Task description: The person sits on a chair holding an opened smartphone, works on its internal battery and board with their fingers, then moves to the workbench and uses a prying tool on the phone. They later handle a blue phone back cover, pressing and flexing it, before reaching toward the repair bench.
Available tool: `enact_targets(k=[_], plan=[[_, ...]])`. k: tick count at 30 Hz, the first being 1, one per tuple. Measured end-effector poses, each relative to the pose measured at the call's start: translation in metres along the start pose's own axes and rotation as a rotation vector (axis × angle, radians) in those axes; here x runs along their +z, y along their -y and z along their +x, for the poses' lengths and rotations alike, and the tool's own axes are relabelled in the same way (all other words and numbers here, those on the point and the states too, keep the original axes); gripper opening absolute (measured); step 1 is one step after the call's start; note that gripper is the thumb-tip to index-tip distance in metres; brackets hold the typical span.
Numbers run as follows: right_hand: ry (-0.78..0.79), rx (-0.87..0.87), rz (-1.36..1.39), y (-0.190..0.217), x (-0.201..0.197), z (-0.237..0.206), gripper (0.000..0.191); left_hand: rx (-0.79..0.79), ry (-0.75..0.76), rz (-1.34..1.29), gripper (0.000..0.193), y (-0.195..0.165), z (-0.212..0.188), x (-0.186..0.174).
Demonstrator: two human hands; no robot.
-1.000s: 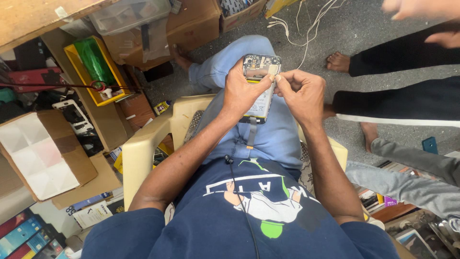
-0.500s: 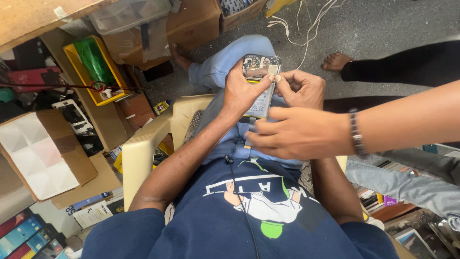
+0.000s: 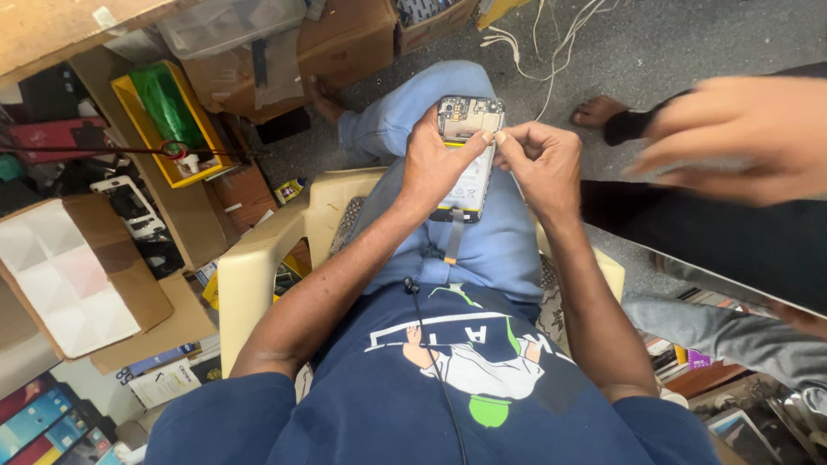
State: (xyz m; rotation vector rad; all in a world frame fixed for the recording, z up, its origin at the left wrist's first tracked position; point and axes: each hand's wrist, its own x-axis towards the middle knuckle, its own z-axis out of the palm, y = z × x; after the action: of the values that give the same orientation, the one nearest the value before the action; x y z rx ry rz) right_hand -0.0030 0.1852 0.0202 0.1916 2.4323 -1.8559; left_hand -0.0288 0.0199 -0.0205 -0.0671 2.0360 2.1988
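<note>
another person's hand [image 3: 741,138] pulled back to the right, both hands still holding opened phone [image 3: 468,155] over lap

The grey floor [image 3: 689,43] carries a cream plastic chair [image 3: 258,275]; white cables [image 3: 551,43] trail across it at the top; cardboard boxes [image 3: 345,34] stand along its upper edge; a yellow tray [image 3: 129,95] with a green bundle, a white phone [image 3: 129,207] and books [image 3: 172,379] lie left.
</note>
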Motion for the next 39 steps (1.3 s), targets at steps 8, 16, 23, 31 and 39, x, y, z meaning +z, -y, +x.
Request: enact_targets(k=[8,16,23,31,39], plan=[[0.013,-0.001,0.178,-0.01,-0.003,-0.001,0.022,-0.045,0.076,-0.22,0.032,0.01,0.013,-0.01],[0.323,0.058,0.336,-0.005,0.002,-0.03,0.073,-0.126,0.06,-0.562,0.034,0.006,0.038,-0.016],[0.073,0.08,0.385,-0.013,0.011,-0.021,0.058,-0.215,0.408,-0.942,0.063,-0.012,0.012,-0.029],[0.076,0.155,0.367,-0.01,0.013,-0.02,0.05,-0.077,0.2,-0.586,0.061,-0.01,-0.002,-0.007],[-0.233,-0.398,-0.311,0.021,-0.02,-0.02,0.026,0.023,0.186,-0.524,0.059,-0.002,0.002,-0.003]])
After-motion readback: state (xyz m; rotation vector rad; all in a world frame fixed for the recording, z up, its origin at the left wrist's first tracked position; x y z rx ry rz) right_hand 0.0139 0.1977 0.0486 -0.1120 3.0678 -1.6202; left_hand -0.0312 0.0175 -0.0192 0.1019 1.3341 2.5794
